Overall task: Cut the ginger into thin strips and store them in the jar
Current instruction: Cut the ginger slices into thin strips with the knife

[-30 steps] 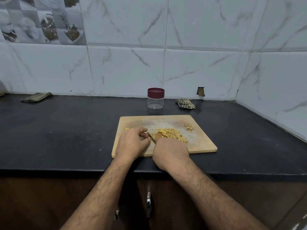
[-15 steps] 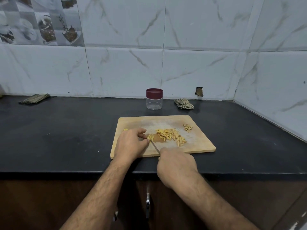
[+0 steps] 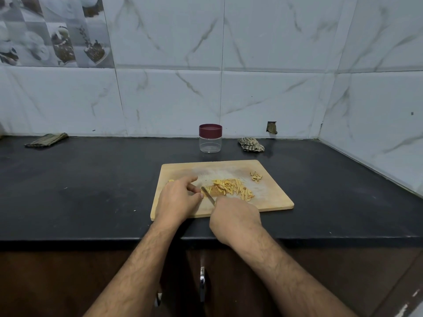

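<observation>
1. Right hand (image 3: 235, 219) is gripping a knife (image 3: 207, 195) — fingers curled round its handle.
2. Left hand (image 3: 177, 199) is holding ginger (image 3: 231, 189) down on the cutting board (image 3: 272, 197), fingers bent.
3. Jar (image 3: 210, 138) is standing lidded on the counter (image 3: 91, 193) — beyond the board's far edge.

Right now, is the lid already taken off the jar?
No, the dark red lid sits closed on top of the clear jar, which stands behind the cutting board and looks empty.
</observation>
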`<action>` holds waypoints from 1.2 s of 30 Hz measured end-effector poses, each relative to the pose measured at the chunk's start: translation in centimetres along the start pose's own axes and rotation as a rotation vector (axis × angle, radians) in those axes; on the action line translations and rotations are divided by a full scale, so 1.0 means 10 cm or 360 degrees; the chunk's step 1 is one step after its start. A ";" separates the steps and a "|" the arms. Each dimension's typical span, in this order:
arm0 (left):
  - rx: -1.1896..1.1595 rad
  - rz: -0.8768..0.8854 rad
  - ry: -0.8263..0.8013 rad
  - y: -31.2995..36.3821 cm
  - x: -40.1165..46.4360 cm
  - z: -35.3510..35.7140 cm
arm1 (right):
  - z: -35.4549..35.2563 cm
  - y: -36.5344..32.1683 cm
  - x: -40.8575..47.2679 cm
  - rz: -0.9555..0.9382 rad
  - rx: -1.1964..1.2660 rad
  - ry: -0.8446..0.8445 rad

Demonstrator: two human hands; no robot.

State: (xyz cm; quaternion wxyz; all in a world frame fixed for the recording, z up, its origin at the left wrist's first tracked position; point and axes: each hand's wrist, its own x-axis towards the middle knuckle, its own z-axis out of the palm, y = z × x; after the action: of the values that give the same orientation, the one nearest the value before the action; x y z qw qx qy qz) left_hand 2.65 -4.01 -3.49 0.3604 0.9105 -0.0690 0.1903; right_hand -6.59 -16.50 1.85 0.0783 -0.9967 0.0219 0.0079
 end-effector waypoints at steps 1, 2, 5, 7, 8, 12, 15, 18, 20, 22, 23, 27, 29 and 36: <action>0.0000 0.0004 0.0001 0.00 0.00 0.00 | 0.00 -0.01 0.02 0.0008 0.0002 -0.0009; 0.0002 0.0009 0.0002 0.00 0.00 0.00 | 0.00 -0.03 0.03 0.0011 0.0004 -0.0014; 0.0015 0.0016 0.0012 0.00 0.01 0.01 | 0.01 -0.04 0.06 -0.0001 0.0012 -0.0010; 0.0022 0.0025 0.0019 0.00 0.01 0.02 | 0.01 -0.05 0.07 0.0000 0.0016 -0.0005; 0.0024 0.0027 0.0020 -0.01 0.01 0.02 | 0.02 -0.05 0.07 0.0004 0.0015 0.0000; 0.0037 0.0024 0.0023 -0.01 0.01 0.02 | 0.02 -0.05 0.07 -0.0002 0.0008 -0.0003; 0.0048 0.0029 0.0021 0.00 0.01 0.02 | 0.03 -0.06 0.06 0.0000 0.0005 -0.0011; 0.0036 0.0021 0.0013 0.00 0.01 0.02 | 0.02 -0.08 0.08 0.0015 -0.0009 -0.0022; 0.0030 0.0016 0.0004 0.00 0.02 0.02 | 0.01 -0.10 0.09 0.0019 -0.0042 -0.0030; 0.0030 0.0012 -0.0006 -0.01 0.02 0.01 | 0.00 -0.14 0.10 0.0003 -0.0076 -0.0043; 0.0031 0.0012 -0.0008 -0.01 0.02 0.01 | -0.01 -0.15 0.11 -0.0001 -0.0084 -0.0049; 0.0036 0.0014 -0.0005 0.00 0.01 0.01 | 0.01 -0.12 0.05 -0.0018 -0.0108 -0.0070; 0.0037 0.0007 -0.0009 0.00 0.01 0.01 | 0.04 -0.06 -0.03 -0.0018 -0.0104 -0.0095; 0.0036 0.0000 -0.0015 0.01 0.00 0.00 | 0.05 0.02 -0.18 0.0019 -0.0062 -0.0108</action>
State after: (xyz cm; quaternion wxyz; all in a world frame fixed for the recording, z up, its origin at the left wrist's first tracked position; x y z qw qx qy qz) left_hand 2.64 -4.11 -3.43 0.3499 0.9154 -0.0686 0.1868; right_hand -8.43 -16.59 1.36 0.0596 -0.9970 0.0248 0.0426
